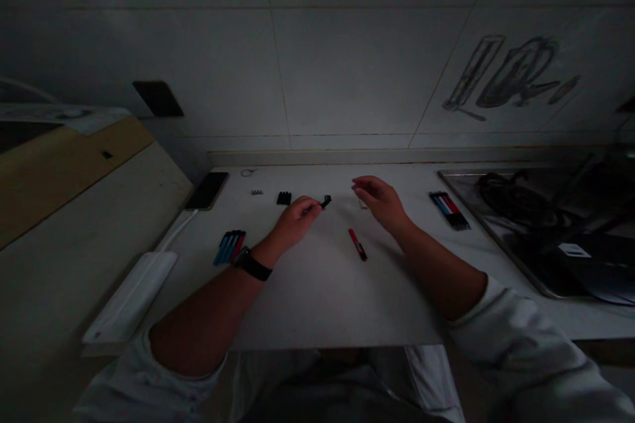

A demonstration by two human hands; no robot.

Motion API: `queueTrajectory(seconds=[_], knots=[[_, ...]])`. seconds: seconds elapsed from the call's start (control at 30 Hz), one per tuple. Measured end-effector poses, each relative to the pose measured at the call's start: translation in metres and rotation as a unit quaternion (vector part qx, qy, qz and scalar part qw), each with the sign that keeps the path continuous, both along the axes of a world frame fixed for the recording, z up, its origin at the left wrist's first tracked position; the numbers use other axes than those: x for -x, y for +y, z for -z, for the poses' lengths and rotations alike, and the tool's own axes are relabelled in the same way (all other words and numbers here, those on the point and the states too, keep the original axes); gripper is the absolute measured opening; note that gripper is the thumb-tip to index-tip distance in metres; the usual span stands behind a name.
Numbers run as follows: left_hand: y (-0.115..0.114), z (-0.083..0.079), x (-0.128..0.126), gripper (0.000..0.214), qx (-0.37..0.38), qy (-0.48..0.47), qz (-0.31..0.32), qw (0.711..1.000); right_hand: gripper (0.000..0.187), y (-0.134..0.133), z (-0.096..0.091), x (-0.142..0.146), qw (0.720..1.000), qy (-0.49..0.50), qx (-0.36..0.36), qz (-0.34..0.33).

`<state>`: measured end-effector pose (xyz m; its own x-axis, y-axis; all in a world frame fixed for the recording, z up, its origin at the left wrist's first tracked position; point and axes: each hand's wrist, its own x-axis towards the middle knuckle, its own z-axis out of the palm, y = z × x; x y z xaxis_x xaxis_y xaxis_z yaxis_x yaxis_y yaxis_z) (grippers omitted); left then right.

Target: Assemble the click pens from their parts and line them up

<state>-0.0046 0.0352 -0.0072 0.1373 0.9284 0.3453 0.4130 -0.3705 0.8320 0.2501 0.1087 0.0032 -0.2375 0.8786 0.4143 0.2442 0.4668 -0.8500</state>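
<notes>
My left hand (299, 213) pinches a small black pen part (326, 201), which looks like a cap with a clip; its tip sticks out past my fingers. Across from it my right hand (381, 199) hovers with thumb and fingers a little apart, and I see nothing between them. Partly hidden under that hand lies a small pale block (363, 204). A red and black pen (357, 244) rests on the white table between my forearms. Left of my left hand are several black pen parts (284, 198) in a row and several small springs (256, 192).
By my left wrist lie several blue and red pen barrels (229, 248). Farther left are a phone (207, 191) and a white power strip (129, 297). On the right, several thin coloured rods (449, 210) lie beside a metal-rimmed tray (496, 238) holding dark cables.
</notes>
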Motion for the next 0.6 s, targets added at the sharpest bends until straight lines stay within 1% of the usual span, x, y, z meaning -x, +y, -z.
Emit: queueTrajectory(seconds=[0.1, 0.17, 0.27, 0.33, 0.5, 0.6], knots=[[-0.001, -0.003, 0.002, 0.025, 0.018, -0.027, -0.011, 0.999, 0.026, 0.022, 0.000, -0.030, 0.987, -0.113, -0.055, 0.096], [-0.002, -0.004, 0.003, 0.025, 0.026, -0.031, -0.013, 0.999, 0.024, 0.032, 0.004, -0.046, 0.968, -0.215, -0.065, 0.113], [-0.002, -0.004, 0.004, 0.025, 0.023, -0.023, -0.016, 0.999, 0.028, 0.038, 0.013, -0.057, 0.935, -0.338, -0.053, 0.095], [-0.001, -0.003, 0.004, 0.025, 0.017, -0.013, -0.020, 1.000, 0.031, 0.038, 0.018, -0.057, 0.918, -0.386, -0.050, 0.072], [0.001, -0.002, 0.005, 0.025, 0.016, 0.004, -0.022, 1.000, 0.026, 0.038, 0.022, -0.055, 0.887, -0.454, -0.081, 0.023], [0.001, -0.001, 0.005, 0.025, 0.016, 0.007, -0.020, 1.000, 0.021, 0.038, 0.019, -0.057, 0.878, -0.471, -0.081, 0.040]])
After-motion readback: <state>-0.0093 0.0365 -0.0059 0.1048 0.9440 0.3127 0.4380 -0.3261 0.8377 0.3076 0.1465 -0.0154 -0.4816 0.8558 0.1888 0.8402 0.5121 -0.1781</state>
